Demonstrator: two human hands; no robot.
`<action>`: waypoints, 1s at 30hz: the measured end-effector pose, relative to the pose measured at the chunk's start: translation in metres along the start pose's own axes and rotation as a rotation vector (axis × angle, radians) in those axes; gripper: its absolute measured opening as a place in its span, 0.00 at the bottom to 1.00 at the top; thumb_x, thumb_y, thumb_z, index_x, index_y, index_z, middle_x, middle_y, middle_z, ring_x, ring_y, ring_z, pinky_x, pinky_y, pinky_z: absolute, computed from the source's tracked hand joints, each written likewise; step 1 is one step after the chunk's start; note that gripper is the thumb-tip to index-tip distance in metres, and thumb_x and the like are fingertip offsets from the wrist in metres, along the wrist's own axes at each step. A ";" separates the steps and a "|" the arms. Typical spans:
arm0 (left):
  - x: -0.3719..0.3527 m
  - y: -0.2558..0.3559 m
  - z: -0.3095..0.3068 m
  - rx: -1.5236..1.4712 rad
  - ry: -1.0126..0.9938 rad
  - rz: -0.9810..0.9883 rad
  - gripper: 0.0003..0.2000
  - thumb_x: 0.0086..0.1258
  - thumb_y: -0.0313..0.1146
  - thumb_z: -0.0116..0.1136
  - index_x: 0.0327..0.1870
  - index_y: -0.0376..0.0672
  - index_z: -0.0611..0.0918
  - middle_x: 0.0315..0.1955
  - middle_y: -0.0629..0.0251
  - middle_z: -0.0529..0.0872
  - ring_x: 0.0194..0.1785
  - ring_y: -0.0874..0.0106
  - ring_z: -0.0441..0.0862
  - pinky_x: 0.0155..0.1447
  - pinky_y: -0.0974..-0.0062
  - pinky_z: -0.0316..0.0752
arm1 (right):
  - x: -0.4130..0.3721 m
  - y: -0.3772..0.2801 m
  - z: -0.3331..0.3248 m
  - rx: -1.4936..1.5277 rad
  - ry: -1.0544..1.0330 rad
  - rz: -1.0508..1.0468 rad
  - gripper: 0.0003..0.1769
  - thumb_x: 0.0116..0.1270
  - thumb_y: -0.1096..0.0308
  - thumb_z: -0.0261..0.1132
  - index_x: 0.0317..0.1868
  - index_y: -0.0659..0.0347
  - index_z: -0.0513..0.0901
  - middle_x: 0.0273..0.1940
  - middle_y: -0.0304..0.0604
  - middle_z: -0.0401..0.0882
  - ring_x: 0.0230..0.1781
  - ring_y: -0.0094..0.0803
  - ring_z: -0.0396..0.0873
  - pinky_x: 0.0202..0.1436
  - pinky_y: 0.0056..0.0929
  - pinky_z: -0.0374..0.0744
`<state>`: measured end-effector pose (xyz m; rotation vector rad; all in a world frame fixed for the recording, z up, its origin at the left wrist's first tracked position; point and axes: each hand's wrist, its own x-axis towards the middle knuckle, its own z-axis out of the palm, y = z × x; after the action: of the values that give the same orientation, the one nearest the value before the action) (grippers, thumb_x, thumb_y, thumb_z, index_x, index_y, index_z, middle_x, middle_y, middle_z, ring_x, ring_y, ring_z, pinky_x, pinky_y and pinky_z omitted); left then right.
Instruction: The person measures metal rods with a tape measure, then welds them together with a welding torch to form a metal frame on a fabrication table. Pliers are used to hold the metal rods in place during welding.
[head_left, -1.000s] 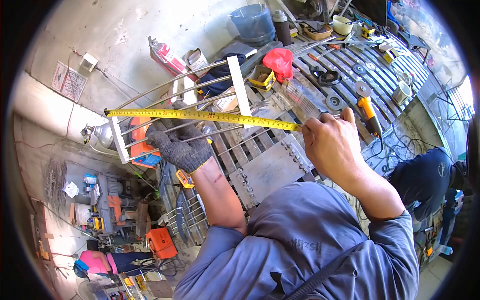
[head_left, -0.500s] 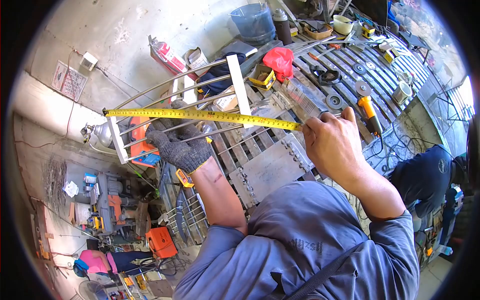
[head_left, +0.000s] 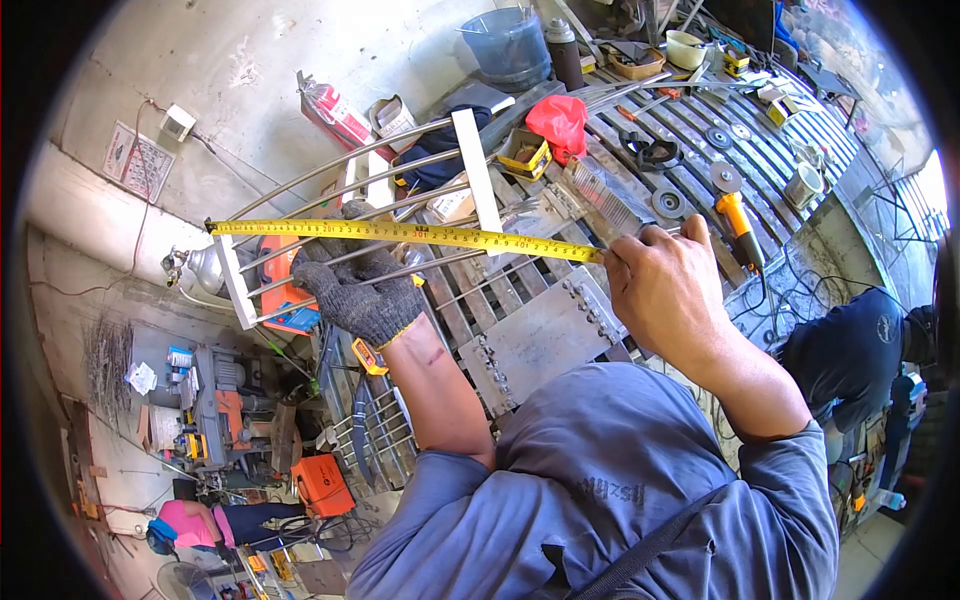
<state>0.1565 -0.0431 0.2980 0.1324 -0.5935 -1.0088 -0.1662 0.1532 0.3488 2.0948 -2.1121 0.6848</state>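
Observation:
My left hand [head_left: 362, 298], in a dark grey knit glove, is closed around the rods of a metal rack [head_left: 474, 170], which has thin parallel rods between two flat end bars. The rack is held tilted above the bench. A yellow tape measure [head_left: 400, 233] stretches across the rods, its hooked tip near the far-left end bar. At the tape's other end, past the right end bar, my bare right hand [head_left: 668, 285] is closed on it. The tape's case does not show; the hand hides that part. Below the tape lies a flat metal plate [head_left: 545, 345] with knobbly edges.
An angle grinder [head_left: 738, 225] and several discs lie on the slatted bench [head_left: 640, 110] at right. Behind the rack are a red bag [head_left: 558, 125], a yellow box [head_left: 523, 152] and a blue bucket [head_left: 507, 50]. A person [head_left: 845, 345] in dark clothing is at right, another [head_left: 190, 522] at lower left.

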 end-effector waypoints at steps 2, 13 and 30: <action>0.001 0.000 -0.002 -0.008 -0.023 -0.012 0.38 0.83 0.53 0.70 0.84 0.35 0.74 0.72 0.46 0.88 0.71 0.50 0.89 0.79 0.47 0.84 | 0.000 -0.001 -0.001 -0.001 -0.010 0.004 0.13 0.82 0.62 0.68 0.41 0.59 0.95 0.30 0.49 0.86 0.32 0.49 0.84 0.57 0.51 0.73; -0.002 -0.002 0.010 0.097 -0.063 0.049 0.44 0.80 0.59 0.72 0.84 0.34 0.74 0.70 0.48 0.89 0.70 0.50 0.88 0.78 0.44 0.83 | 0.000 -0.001 0.000 -0.011 -0.008 0.004 0.12 0.81 0.62 0.69 0.42 0.59 0.95 0.30 0.48 0.86 0.32 0.48 0.84 0.57 0.49 0.73; -0.001 -0.002 0.006 0.070 -0.138 0.066 0.41 0.80 0.56 0.73 0.83 0.34 0.74 0.72 0.52 0.89 0.72 0.55 0.88 0.80 0.45 0.81 | -0.001 0.002 0.000 -0.005 0.005 -0.008 0.12 0.80 0.62 0.70 0.41 0.59 0.94 0.30 0.48 0.85 0.31 0.47 0.84 0.57 0.49 0.72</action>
<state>0.1511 -0.0429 0.3019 0.1050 -0.7552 -0.9387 -0.1678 0.1543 0.3475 2.0956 -2.1000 0.6818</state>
